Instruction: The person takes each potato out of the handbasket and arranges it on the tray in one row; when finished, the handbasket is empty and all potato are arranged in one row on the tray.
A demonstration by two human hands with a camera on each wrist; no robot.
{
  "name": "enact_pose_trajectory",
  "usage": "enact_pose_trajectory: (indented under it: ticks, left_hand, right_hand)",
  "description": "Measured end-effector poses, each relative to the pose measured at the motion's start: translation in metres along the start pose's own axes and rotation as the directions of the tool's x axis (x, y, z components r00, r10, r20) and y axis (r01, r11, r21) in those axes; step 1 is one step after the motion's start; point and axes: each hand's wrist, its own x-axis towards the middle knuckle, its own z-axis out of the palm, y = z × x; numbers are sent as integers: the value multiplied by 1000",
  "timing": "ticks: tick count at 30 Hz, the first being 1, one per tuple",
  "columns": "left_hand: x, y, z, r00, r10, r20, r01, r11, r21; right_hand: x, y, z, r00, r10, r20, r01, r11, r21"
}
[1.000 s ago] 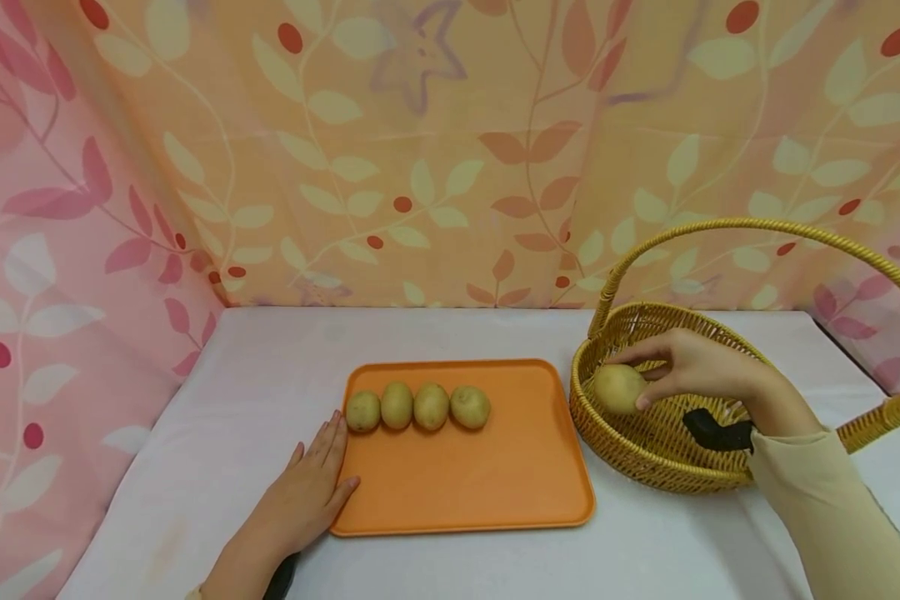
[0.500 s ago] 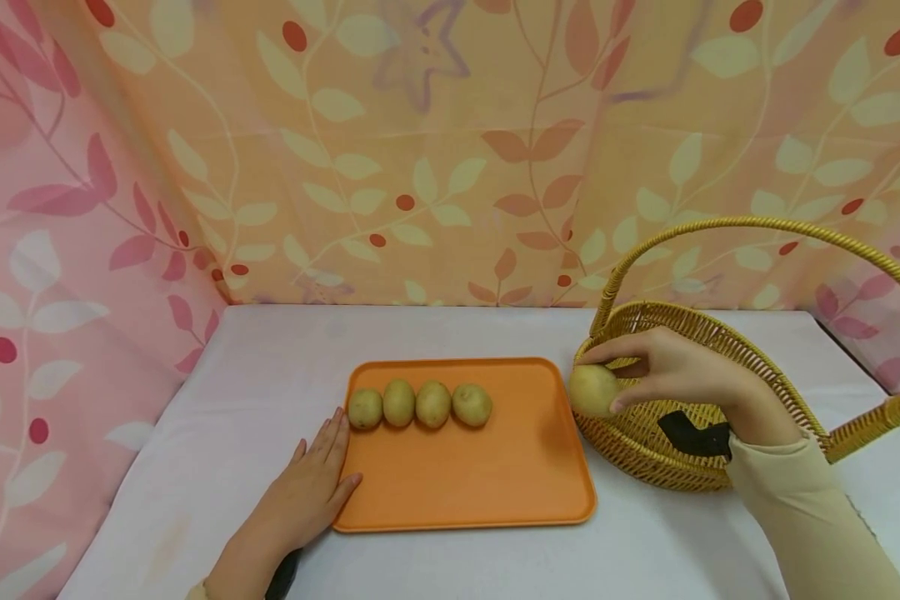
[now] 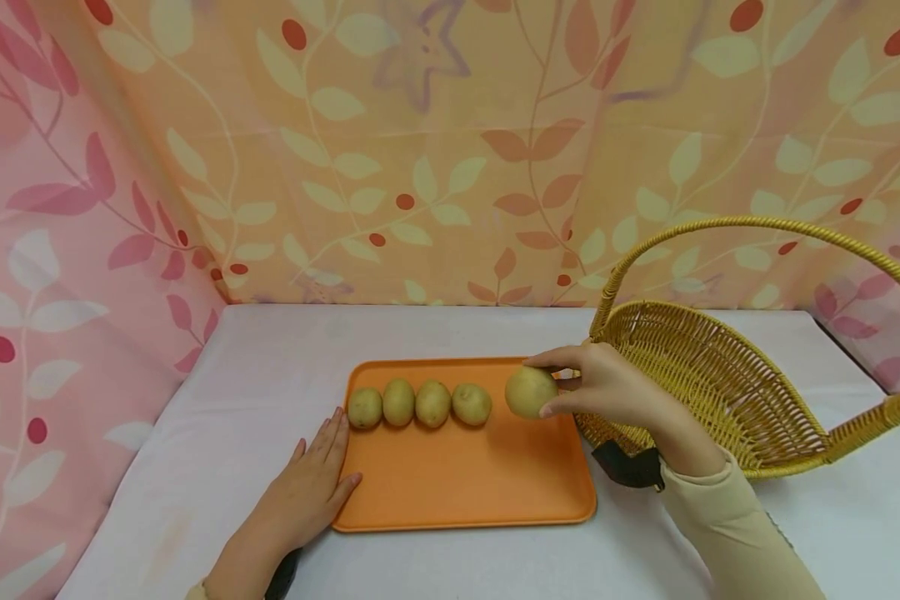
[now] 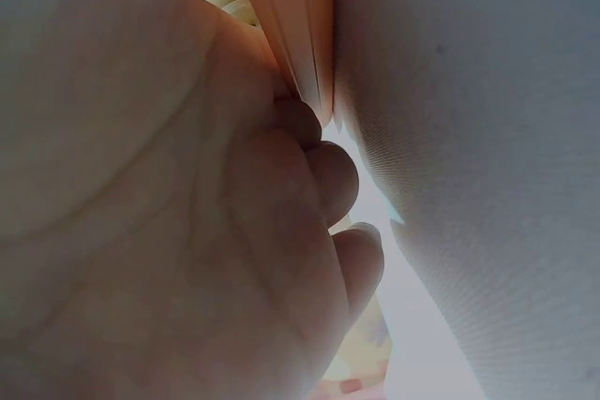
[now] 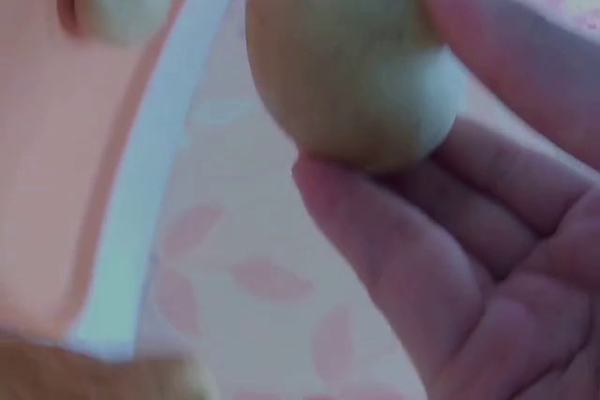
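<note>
In the head view my right hand (image 3: pixel 607 387) pinches a potato (image 3: pixel 529 392) between thumb and fingers, over the right part of the orange tray (image 3: pixel 465 492). The right wrist view shows the same potato (image 5: pixel 352 63) gripped at its sides by the thumb and fingertips. A row of several potatoes (image 3: pixel 432 405) lies along the tray's upper left. My left hand (image 3: pixel 307 483) rests against the tray's left edge with fingers stretched out, thumb over the rim. In the left wrist view its palm and fingers (image 4: pixel 347 269) lie beside the tray's edge (image 4: pixel 300 35).
A wicker basket (image 3: pixel 720 367) with a tall arched handle stands to the right of the tray, partly behind my right forearm. White cloth (image 3: pixel 285 350) covers the table. Flower-patterned curtains (image 3: pixel 435 167) hang at the back and left.
My right hand has carried the potato leftward from inside the basket, across its rim, to above the tray. The left hand and the row of potatoes keep their places.
</note>
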Motion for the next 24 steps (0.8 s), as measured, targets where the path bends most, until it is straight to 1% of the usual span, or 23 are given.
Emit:
enact_pose_trajectory:
  ticks: [1, 4, 10, 17, 21, 24]
  left_hand:
    - [0, 0, 0, 1000, 0, -1, 0, 1000, 0]
    - [0, -1, 0, 1000, -2, 4, 2, 1000, 1]
    - [-1, 0, -1, 1000, -15, 23, 15, 1000, -6]
    - [-12, 3, 0, 1000, -30, -2, 30, 1000, -1]
    - [-18, 5, 5, 999, -40, -26, 40, 999, -2]
    - [-23, 7, 8, 998, -48, -31, 48, 999, -1]
  right_hand:
    - [2, -1, 5, 1000, 11, -4, -11, 1000, 19]
    - [7, -1, 18, 999, 41, -12, -41, 999, 32]
    - [10, 9, 36, 994, 101, -30, -101, 995, -6]
    - [10, 14, 41, 994, 108, -26, -109, 994, -16]
    - [12, 17, 39, 996, 92, -21, -92, 995, -35]
    - [11, 20, 39, 996, 89, -16, -90, 995, -43]
